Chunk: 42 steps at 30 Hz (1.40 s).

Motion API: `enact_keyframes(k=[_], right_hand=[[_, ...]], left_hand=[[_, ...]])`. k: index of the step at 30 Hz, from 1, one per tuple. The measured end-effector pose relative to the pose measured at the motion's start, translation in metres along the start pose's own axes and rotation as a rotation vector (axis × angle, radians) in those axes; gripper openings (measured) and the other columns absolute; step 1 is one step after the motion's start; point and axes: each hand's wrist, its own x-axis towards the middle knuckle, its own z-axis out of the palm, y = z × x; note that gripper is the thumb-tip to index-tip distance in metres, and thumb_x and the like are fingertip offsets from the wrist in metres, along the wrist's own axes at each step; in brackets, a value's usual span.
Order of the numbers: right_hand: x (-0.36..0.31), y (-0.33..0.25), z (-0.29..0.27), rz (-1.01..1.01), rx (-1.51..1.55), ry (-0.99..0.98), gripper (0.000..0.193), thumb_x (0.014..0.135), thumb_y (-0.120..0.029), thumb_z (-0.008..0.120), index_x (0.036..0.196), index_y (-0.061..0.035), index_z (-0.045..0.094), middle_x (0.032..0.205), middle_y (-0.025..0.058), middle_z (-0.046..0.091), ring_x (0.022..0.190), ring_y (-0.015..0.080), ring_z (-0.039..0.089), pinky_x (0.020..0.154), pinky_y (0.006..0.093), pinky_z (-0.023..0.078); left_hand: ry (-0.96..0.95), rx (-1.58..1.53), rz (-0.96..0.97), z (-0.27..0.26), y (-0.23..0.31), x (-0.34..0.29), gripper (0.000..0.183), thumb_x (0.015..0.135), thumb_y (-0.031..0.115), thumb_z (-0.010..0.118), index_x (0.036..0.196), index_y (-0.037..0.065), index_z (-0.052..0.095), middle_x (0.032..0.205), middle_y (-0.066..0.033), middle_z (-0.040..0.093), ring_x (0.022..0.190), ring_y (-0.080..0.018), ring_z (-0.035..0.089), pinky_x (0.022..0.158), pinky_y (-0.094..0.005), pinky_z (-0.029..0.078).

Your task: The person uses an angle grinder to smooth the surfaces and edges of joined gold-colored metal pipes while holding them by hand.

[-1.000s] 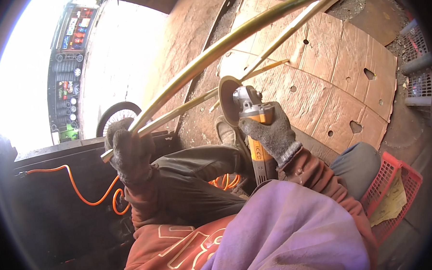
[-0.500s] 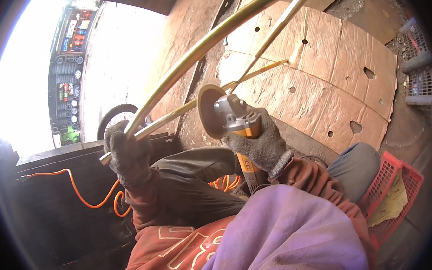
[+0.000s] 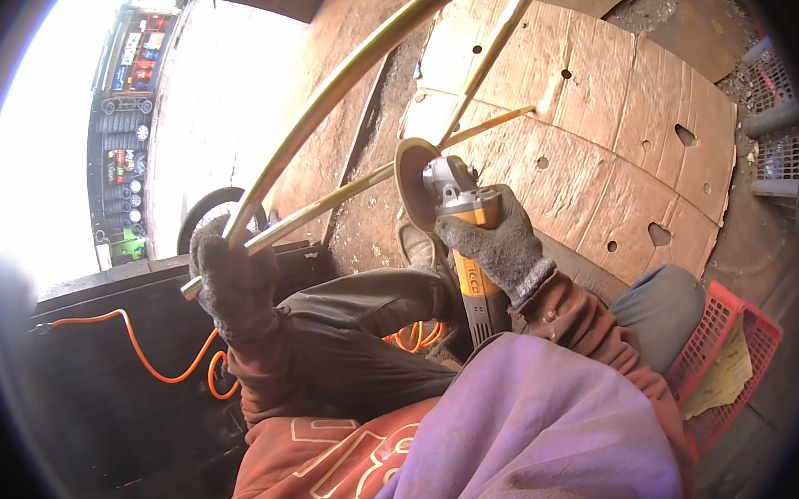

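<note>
In the head view, the left grip [image 3: 237, 279], in a grey glove, is closed around a curved tube [image 3: 339, 83] and a straight tube [image 3: 331, 202]; the straight one's end juts past the glove over the rim of a black panel [image 3: 112, 414]. A narrow wedge of room opens between the two tubes. The right grip [image 3: 499, 245] is wrapped around an angle grinder [image 3: 474, 277], which stands between the legs, its disc [image 3: 414, 182] facing the left grip with a wide gap between. Past the right glove lies the near edge of a cardboard sheet [image 3: 627, 141]; a red crate [image 3: 722, 296] sits just beside the right knee, and an orange cord [image 3: 136, 350] hangs over the panel, well apart from the disc.

The disc hides part of the straight tube, so contact cannot be told. The curved tube and a slanting tube [image 3: 489, 63] are cut off above. The fingertips of the left glove are hard to make out, and glare washes out the ground outside.
</note>
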Motion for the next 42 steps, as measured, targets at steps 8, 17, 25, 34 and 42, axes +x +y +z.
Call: enact_keyframes(k=[8, 17, 25, 34, 42], right_hand=[[-0.009, -0.002, 0.000, 0.055, 0.105, -0.022, 0.046, 0.078, -0.011, 0.085, 0.108, -0.0049, 0.052, 0.094, 0.0099, 0.067, 0.075, 0.0171, 0.069, 0.064, 0.0308, 0.060], [-0.028, -0.024, 0.036, -0.318, -0.166, -0.109, 0.053, 0.078, -0.014, 0.086, 0.115, -0.0056, 0.050, 0.103, 0.0108, 0.066, 0.084, 0.0165, 0.068, 0.072, 0.0316, 0.061], [-0.014, -0.024, 0.030, -0.042, 0.075, -0.140, 0.057, 0.076, -0.024, 0.088, 0.113, -0.0051, 0.049, 0.100, 0.0132, 0.067, 0.082, 0.0184, 0.068, 0.072, 0.0326, 0.060], [-0.001, -0.011, 0.010, -0.081, -0.063, -0.008, 0.046, 0.080, -0.008, 0.083, 0.111, -0.0035, 0.049, 0.100, 0.0103, 0.066, 0.085, 0.0165, 0.068, 0.070, 0.0312, 0.061], [-0.020, -0.009, 0.028, -0.145, 0.002, -0.103, 0.062, 0.076, -0.030, 0.087, 0.117, -0.0049, 0.047, 0.101, 0.0129, 0.068, 0.086, 0.0202, 0.069, 0.077, 0.0353, 0.059]], left_hand=[[-0.043, -0.220, -0.163, -0.013, 0.010, 0.004, 0.020, 0.089, 0.005, 0.066, 0.107, -0.001, 0.059, 0.105, -0.0118, 0.064, 0.092, -0.0218, 0.064, 0.078, -0.0336, 0.056], [-0.139, -0.562, -0.493, -0.008, 0.030, 0.016, 0.011, 0.082, 0.009, 0.065, 0.089, 0.003, 0.059, 0.091, -0.0112, 0.060, 0.084, -0.0276, 0.062, 0.072, -0.0356, 0.054], [-0.121, -0.511, -0.482, -0.012, 0.016, 0.000, 0.021, 0.091, 0.012, 0.059, 0.110, 0.004, 0.055, 0.110, -0.0117, 0.061, 0.096, -0.0236, 0.063, 0.074, -0.0345, 0.058], [-0.119, -1.749, -0.938, -0.008, -0.011, -0.016, 0.040, 0.103, 0.028, 0.053, 0.142, 0.017, 0.049, 0.113, -0.0051, 0.065, 0.101, -0.0180, 0.067, 0.079, -0.0415, 0.063], [-0.130, -0.001, -0.064, 0.014, -0.029, -0.015, 0.040, 0.102, 0.028, 0.054, 0.139, 0.012, 0.051, 0.103, -0.0037, 0.065, 0.092, -0.0151, 0.067, 0.075, -0.0358, 0.062]])
